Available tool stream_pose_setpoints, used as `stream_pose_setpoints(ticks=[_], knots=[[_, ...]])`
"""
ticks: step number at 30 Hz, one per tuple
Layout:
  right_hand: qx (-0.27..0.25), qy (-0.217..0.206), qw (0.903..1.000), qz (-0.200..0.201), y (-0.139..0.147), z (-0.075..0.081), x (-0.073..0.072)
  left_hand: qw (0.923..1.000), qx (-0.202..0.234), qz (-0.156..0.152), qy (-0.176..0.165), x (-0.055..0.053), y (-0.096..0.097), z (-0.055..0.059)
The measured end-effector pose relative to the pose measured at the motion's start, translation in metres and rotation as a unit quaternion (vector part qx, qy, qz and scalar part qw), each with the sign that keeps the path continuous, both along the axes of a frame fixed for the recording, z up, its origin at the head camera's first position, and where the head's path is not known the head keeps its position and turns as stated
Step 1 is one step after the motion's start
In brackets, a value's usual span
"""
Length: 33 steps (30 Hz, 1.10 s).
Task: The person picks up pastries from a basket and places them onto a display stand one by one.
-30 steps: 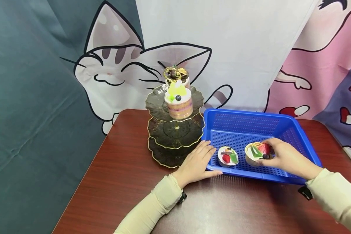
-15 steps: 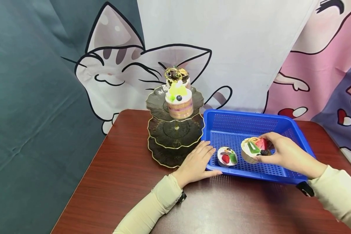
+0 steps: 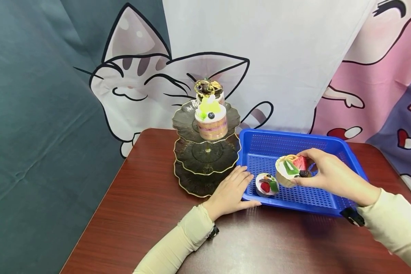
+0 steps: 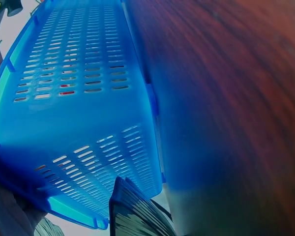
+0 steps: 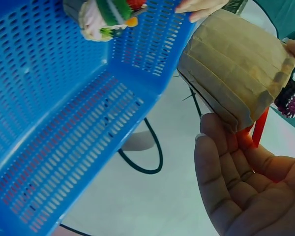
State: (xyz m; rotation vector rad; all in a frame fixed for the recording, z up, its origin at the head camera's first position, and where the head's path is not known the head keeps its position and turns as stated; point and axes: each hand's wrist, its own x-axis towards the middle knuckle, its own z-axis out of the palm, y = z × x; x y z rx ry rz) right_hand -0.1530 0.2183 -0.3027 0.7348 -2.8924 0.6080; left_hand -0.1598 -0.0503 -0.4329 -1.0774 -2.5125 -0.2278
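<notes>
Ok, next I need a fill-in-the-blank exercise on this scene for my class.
The person's ____ hand holds a round, tan, fruit-topped tart.
The black, gold-edged, scalloped stand has ____ tiers.
The round, yellow-topped cake stands on its ____ tier.
Beside the stand sits a rectangular plastic basket coloured ____.

Missing words: right; three; top; blue.

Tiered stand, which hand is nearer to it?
The left hand. It rests on the rim of the basket, at the corner beside the stand; the right hand is farther off, over the basket, holding a cake.
</notes>
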Motion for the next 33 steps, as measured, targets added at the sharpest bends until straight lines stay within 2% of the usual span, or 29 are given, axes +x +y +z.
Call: stream_pose_setpoints(ticks=[8,17,27,33], knots=[[-0.007,0.019,0.9998,0.008,-0.012,0.009,-0.003,1.0000,0.006,-0.003,-0.002,0.000,-0.001,0.001],[-0.009,-0.007,0.9998,0.013,-0.025,0.018,-0.004,1.0000,-0.004,0.000,-0.001,0.002,-0.001,0.003],[-0.017,-0.015,0.9995,0.021,-0.038,0.019,-0.008,1.0000,-0.005,0.000,0.001,0.002,-0.001,0.001],[-0.028,0.001,0.9989,0.037,-0.047,0.018,-0.011,1.0000,-0.002,-0.004,0.005,0.002,0.000,0.001]])
